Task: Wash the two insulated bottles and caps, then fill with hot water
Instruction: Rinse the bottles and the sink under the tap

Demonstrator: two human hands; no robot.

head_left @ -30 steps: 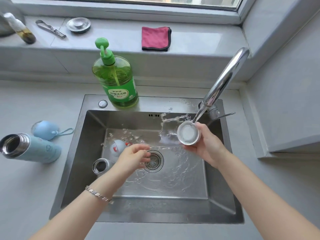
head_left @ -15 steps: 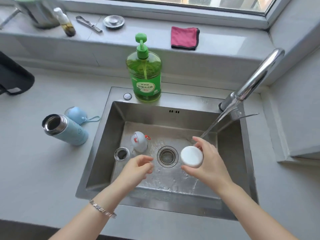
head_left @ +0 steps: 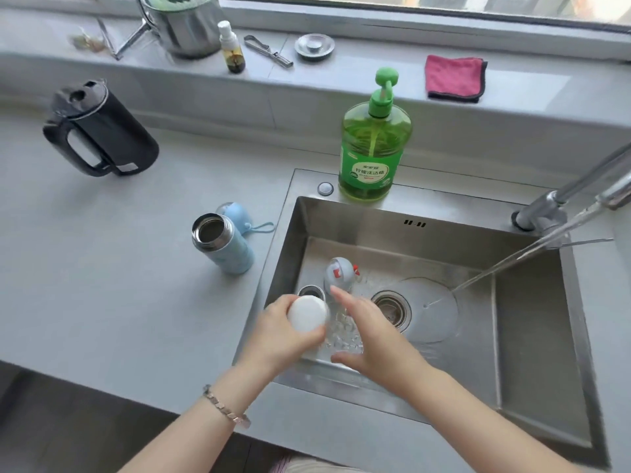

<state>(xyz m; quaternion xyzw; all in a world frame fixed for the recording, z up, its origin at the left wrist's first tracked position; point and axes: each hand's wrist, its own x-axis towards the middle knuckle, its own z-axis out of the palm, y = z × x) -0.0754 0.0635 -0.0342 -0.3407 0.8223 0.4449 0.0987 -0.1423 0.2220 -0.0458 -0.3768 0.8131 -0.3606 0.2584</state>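
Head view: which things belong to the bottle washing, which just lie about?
Job: white round cap in left hand, grey bottle in steel sink, blue steel-mouthed bottle, blue looped cap, green soap bottle, black kettle.
Idle: pink cloth, small spray bottle, metal drain plug.

- The left hand (head_left: 280, 336) gripped a white cap (head_left: 306, 314), with fingers and thumb curled round its sides
- The left forearm stretched up from the lower left, with a bracelet (head_left: 226, 408) on the wrist
- The right hand (head_left: 372, 339) hung just beside the left, palm down, fingers straight, thumb spread, holding nothing
- The right forearm stretched up from the lower right
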